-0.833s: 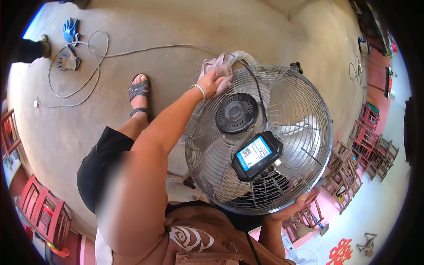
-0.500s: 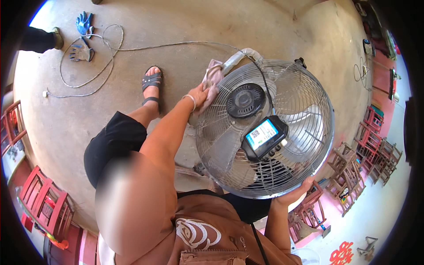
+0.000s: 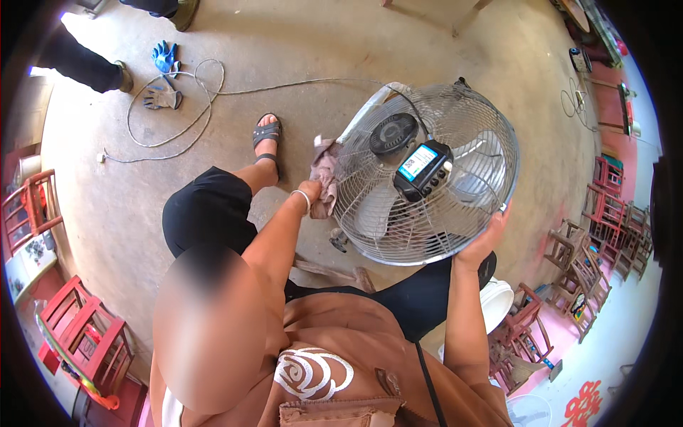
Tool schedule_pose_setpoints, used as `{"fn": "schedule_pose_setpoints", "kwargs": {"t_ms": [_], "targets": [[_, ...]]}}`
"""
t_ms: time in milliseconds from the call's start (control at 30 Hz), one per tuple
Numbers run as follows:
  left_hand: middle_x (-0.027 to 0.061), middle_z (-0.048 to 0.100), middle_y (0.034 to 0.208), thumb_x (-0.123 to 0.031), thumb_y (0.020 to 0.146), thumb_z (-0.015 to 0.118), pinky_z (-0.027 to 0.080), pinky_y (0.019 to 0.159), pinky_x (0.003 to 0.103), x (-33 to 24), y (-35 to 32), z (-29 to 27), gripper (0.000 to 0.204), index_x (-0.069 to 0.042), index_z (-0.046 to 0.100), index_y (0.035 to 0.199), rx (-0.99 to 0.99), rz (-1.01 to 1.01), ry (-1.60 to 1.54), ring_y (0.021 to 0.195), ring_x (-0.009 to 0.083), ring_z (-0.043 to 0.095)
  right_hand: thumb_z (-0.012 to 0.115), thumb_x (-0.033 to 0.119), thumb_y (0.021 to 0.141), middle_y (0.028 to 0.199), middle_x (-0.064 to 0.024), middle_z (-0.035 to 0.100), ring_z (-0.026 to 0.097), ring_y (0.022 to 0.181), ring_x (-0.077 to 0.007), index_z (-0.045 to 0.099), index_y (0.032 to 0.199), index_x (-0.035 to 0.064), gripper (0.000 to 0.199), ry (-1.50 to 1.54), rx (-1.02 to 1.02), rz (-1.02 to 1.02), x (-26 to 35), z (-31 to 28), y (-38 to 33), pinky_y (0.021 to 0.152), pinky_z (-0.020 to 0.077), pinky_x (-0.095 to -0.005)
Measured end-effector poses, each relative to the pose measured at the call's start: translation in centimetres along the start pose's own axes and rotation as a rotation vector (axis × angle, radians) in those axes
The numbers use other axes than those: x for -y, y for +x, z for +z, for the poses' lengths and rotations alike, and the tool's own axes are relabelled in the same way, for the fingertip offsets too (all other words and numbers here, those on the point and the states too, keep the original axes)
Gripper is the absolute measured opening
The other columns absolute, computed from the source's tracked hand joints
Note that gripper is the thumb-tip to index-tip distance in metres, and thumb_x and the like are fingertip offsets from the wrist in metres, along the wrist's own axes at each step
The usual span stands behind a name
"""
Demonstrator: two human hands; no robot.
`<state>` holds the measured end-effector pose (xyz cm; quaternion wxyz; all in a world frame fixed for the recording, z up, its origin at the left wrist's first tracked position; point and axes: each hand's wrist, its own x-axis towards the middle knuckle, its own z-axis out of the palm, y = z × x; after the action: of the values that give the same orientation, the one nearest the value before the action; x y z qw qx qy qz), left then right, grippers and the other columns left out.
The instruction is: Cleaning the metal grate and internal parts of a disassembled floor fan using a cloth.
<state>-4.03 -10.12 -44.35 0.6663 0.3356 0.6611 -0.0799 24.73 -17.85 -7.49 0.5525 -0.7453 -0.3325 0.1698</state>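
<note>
A round, silver, wire-caged fan (image 3: 462, 196) is held just right of the frame's centre, its rear turned up so that the black slotted motor housing (image 3: 393, 134) and the black control box with a blue-and-white label (image 3: 421, 172) are exposed. Its lower right rim is cupped by the right grip (image 3: 484, 242), apparently so that the cage is kept steady; how far the fingers are closed cannot be told, since they are partly hidden. A crumpled greyish-pink cloth (image 3: 326, 171) is clenched in the left grip (image 3: 310, 191) at the fan's left edge; whether the wires are touched is unclear. Slack seems to be given by a thin grey cable (image 3: 284, 86), looped loosely at upper left.

The fan's front and whatever supports it from below are hidden. A white bucket (image 3: 496, 304) is partly covered by a leg. Another person's dark-clad legs (image 3: 82, 60) are cut off at upper left. A patch at lower left is blurred.
</note>
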Motion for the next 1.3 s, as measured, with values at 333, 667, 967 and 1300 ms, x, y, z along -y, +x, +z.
{"fn": "schedule_pose_setpoints", "kwargs": {"t_ms": [333, 667, 967, 1300], "targets": [[0.0216, 0.065, 0.111, -0.042, 0.090, 0.055, 0.049, 0.092, 0.043, -9.4, -17.3, 2.2, 0.041, -0.008, 0.066, 0.111, -0.592, 0.714, 0.431, 0.104, 0.0387, 0.062, 0.037, 0.031, 0.100, 0.146, -0.0205, 0.035, 0.036, 0.135, -0.0260, 0.025, 0.146, -0.0078, 0.061, 0.020, -0.113, 0.026, -0.7, -0.5, -0.2, 0.112, 0.0244, -0.0360], [0.0254, 0.062, 0.115, -0.035, 0.091, 0.050, 0.048, 0.093, 0.045, -10.0, -14.5, 0.0, 0.041, -0.006, 0.063, 0.116, -0.111, 0.872, 0.994, 0.106, 0.0449, 0.058, 0.037, 0.028, 0.100, 0.144, -0.0217, 0.039, 0.038, 0.133, -0.0283, 0.031, 0.143, -0.0092, 0.057, 0.031, -0.111, 0.013, -1.3, -0.3, 0.1, 0.111, 0.0266, -0.0355], [0.0346, 0.061, 0.106, -0.039, 0.087, 0.056, 0.046, 0.092, 0.047, -14.5, -30.4, 6.5, 0.052, 0.007, 0.059, 0.111, -0.226, 0.752, -0.067, 0.104, 0.0467, 0.058, 0.038, 0.027, 0.100, 0.145, -0.0217, 0.039, 0.039, 0.132, -0.0285, 0.033, 0.142, -0.0085, 0.056, -0.074, -0.144, 0.054, -1.8, -0.4, -0.2, 0.110, 0.0285, -0.0355], [0.0270, 0.066, 0.088, -0.037, 0.091, 0.058, 0.050, 0.076, 0.051, -5.4, -21.7, 4.4, 0.037, -0.002, 0.060, 0.100, -0.676, 0.526, 0.146, 0.084, 0.0468, 0.062, 0.042, 0.027, 0.098, 0.140, -0.0221, 0.045, 0.043, 0.130, -0.0299, 0.039, 0.139, -0.0084, 0.054, -0.132, -0.232, -0.059, -1.8, -0.1, 0.1, 0.109, 0.0308, -0.0359]]}}
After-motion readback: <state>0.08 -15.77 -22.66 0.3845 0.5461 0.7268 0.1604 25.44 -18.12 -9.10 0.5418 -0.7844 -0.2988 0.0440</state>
